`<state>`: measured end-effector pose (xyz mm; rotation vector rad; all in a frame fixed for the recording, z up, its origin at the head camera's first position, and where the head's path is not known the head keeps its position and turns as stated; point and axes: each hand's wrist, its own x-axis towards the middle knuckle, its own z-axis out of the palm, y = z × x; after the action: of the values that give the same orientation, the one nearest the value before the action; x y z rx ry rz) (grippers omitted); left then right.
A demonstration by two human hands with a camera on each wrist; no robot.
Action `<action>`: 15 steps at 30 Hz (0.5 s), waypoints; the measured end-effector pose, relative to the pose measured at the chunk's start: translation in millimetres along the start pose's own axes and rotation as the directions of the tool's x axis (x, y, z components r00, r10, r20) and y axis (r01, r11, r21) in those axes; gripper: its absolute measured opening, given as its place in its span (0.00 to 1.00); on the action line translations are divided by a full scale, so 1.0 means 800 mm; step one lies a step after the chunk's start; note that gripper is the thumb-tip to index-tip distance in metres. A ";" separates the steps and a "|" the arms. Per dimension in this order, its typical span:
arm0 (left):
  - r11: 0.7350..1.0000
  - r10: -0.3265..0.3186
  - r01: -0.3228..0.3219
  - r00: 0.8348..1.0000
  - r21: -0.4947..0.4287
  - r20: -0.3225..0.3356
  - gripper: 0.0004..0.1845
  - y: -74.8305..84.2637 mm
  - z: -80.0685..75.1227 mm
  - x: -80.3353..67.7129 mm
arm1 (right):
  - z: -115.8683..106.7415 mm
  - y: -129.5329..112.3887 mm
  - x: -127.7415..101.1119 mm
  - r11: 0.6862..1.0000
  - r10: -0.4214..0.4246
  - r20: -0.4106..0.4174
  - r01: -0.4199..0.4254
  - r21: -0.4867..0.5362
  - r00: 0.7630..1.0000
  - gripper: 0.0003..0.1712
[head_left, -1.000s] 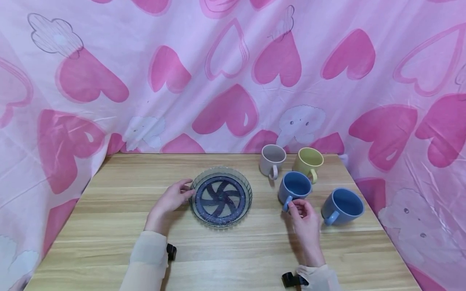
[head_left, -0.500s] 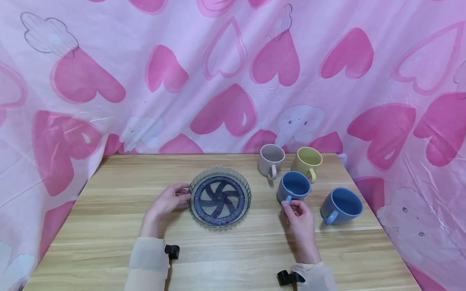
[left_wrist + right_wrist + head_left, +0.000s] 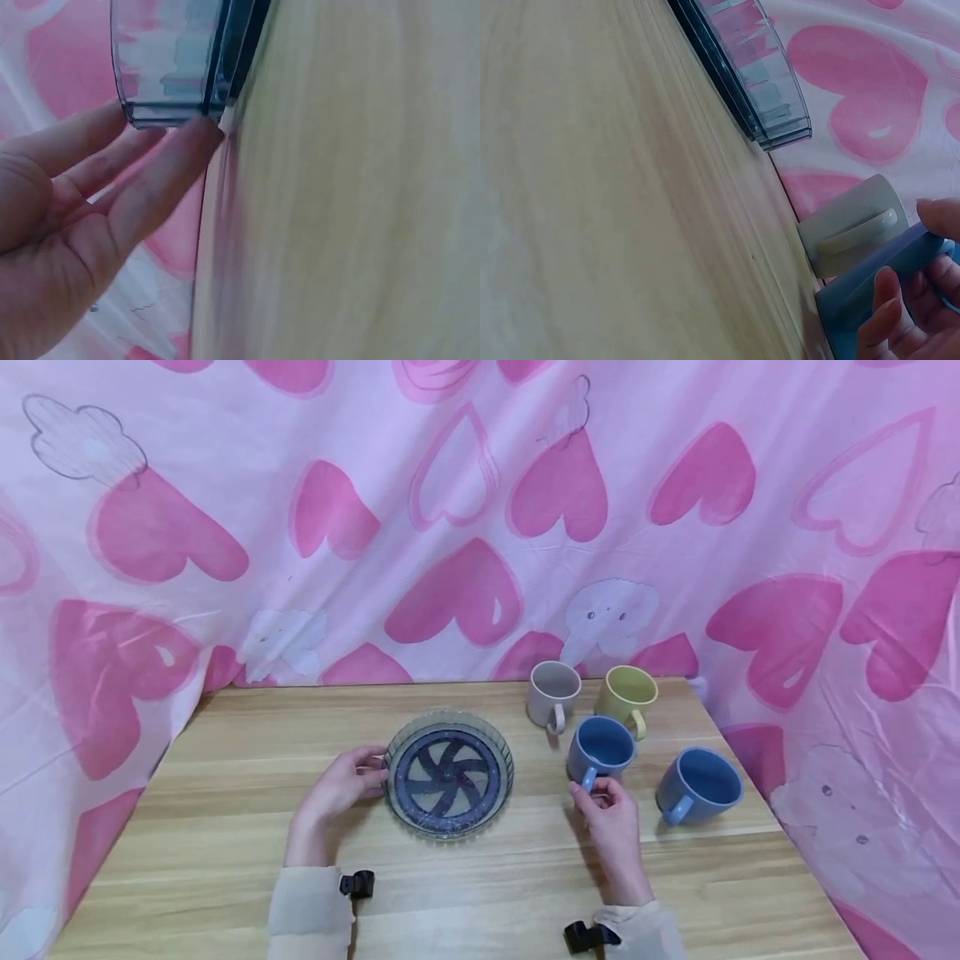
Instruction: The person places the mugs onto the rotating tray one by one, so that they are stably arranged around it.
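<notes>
In the head view a clear round dish [image 3: 427, 724] with a fluted wall and a dark blue pinwheel pattern sits mid-table. My left hand [image 3: 341, 785] holds its left edge. Close up in the left wrist view, the thumb [image 3: 169, 184] is at the lower edge of the clear wall [image 3: 165, 56] and other fingers touch its rim side. My right hand [image 3: 615, 831] pinches the handle [image 3: 588, 779] of the nearer blue mug [image 3: 602, 743], which stands upright. The right wrist view shows curled fingers around that handle [image 3: 904, 262].
Behind the held mug stand a grey-white mug [image 3: 553, 693] and a yellow-green mug [image 3: 628, 693]. Another blue mug [image 3: 699, 785] is to its right, near the right edge of the wooden table [image 3: 457, 902]. A pink heart-patterned cloth [image 3: 450, 593] hangs behind and beside the table.
My left fingers have drawn back from over the dish to its left edge. The right hand stays at the blue mug's handle. The head view has shifted slightly.
</notes>
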<state>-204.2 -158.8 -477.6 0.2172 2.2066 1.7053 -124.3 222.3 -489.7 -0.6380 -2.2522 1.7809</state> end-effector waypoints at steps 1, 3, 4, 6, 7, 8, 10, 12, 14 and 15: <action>1.000 0.005 -0.005 1.000 0.027 -0.010 0.25 0.000 0.000 -0.001 | 0.001 0.001 -0.001 1.000 -0.010 -0.009 0.010 -0.005 1.000 0.19; 0.995 0.022 -0.019 0.999 0.103 -0.027 0.25 0.001 -0.001 -0.002 | 0.003 0.002 -0.002 0.999 -0.030 -0.029 0.030 -0.017 0.999 0.18; 0.990 0.032 -0.027 0.999 0.137 -0.035 0.25 0.001 -0.001 -0.002 | 0.004 0.002 -0.002 0.999 -0.038 -0.038 0.037 -0.019 0.999 0.17; 0.989 0.041 -0.036 0.999 0.141 -0.032 0.25 0.000 0.001 -0.001 | 0.004 0.002 -0.003 0.998 -0.051 -0.057 0.049 -0.028 0.997 0.17; 0.992 0.034 -0.030 0.999 0.125 -0.029 0.25 0.000 0.001 -0.002 | 0.005 0.002 -0.003 0.998 -0.056 -0.062 0.054 -0.028 0.997 0.16; 0.994 0.029 -0.025 0.999 0.105 -0.028 0.25 0.000 0.001 -0.002 | 0.005 0.002 -0.004 0.997 -0.067 -0.067 0.065 -0.038 0.996 0.15; 0.998 0.013 -0.011 0.999 0.064 -0.029 0.25 -0.001 0.003 -0.002 | 0.007 0.002 -0.005 0.991 -0.105 -0.090 0.097 -0.088 0.990 0.13; 0.998 0.000 0.002 0.999 0.070 -0.034 0.25 -0.001 0.004 -0.001 | 0.008 0.003 -0.007 0.975 -0.171 -0.131 0.148 -0.167 0.977 0.10; 0.995 -0.001 0.006 0.999 0.103 -0.050 0.25 0.000 0.005 -0.001 | 0.009 0.003 -0.008 0.951 -0.230 -0.169 0.185 -0.249 0.958 0.08; 0.993 -0.003 0.009 0.998 0.114 -0.056 0.26 0.000 0.004 -0.002 | 0.009 0.003 -0.008 0.939 -0.253 -0.182 0.196 -0.281 0.950 0.07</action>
<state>-201.6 -156.0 -478.2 0.1928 2.3461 1.6013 -121.0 213.5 -493.2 -0.5593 -2.3175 1.2572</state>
